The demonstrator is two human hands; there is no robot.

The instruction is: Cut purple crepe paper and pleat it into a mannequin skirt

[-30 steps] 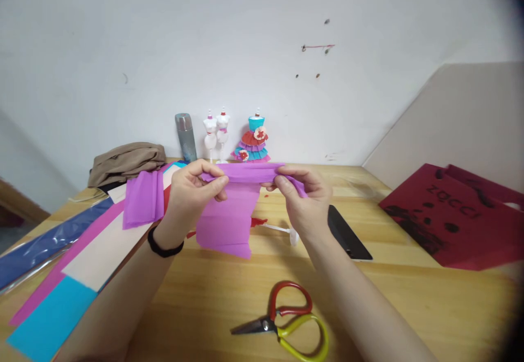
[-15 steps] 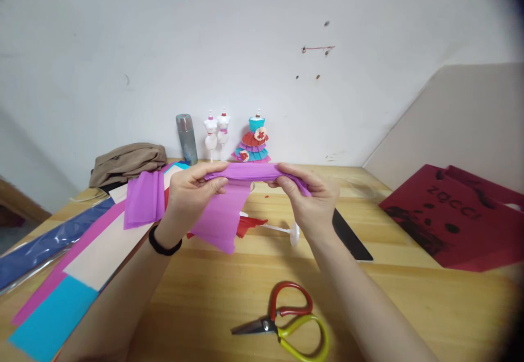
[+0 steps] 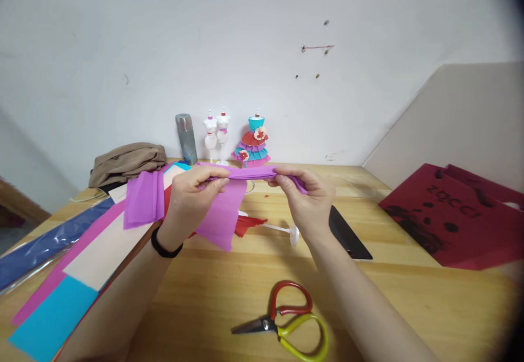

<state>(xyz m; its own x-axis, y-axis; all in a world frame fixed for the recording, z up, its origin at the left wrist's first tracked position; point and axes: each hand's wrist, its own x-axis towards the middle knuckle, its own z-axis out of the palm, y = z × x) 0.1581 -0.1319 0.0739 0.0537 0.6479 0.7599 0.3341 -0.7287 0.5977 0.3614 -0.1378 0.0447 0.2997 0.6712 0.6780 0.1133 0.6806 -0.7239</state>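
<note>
A strip of purple crepe paper (image 3: 250,173) is stretched between my two hands above the table, folded along its upper edge. My left hand (image 3: 196,190) pinches one end, and my right hand (image 3: 305,190) pinches the other with thumb and fingers. A loose flap of the same paper hangs down beside my left hand. Behind and below it, a white mannequin stand with red paper (image 3: 249,223) lies on its side, partly hidden. Nearer to me lie scissors (image 3: 268,325) with one red and one yellow handle, blades closed.
Coloured paper strips (image 3: 110,250) and a folded purple piece (image 3: 143,199) lie at left. By the wall stand a flask (image 3: 187,141), two bare mannequins (image 3: 216,132) and a dressed one (image 3: 256,138). A black phone-like slab (image 3: 350,236) and a red bag (image 3: 442,225) are at right.
My hands have drawn slightly closer together, the right one shifting a little left. The folded purple edge between them looks narrower. The things on the table have stayed put.
</note>
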